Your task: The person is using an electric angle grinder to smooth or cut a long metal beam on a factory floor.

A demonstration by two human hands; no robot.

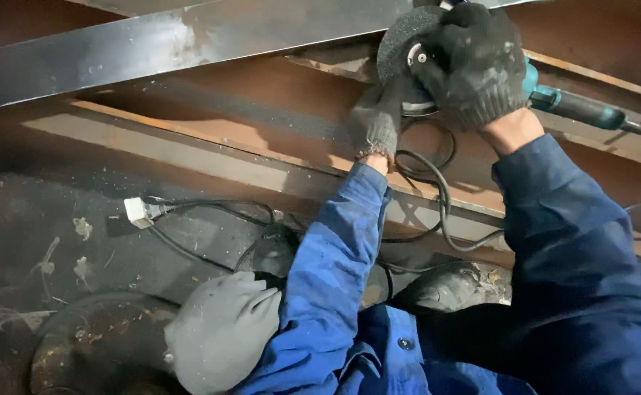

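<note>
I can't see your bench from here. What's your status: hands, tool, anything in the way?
Both hands gloved: right hand on the angle grinder head, left hand at its disc. Grinder against steel beam. Black cable loops under the wrists.

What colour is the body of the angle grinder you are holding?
Teal, with a dark rear handle: the angle grinder shows best in the head view.

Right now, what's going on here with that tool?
A person in a blue work jacket has both gloved hands on a teal angle grinder. The right hand wraps over the grinder's head, and the left hand is at the grey grinding disc. Whether the disc is spinning cannot be told. The tool is held up beside a steel beam, above rusty brown metal sections. Black cables trail down to a white plug on the dirty floor.
</note>
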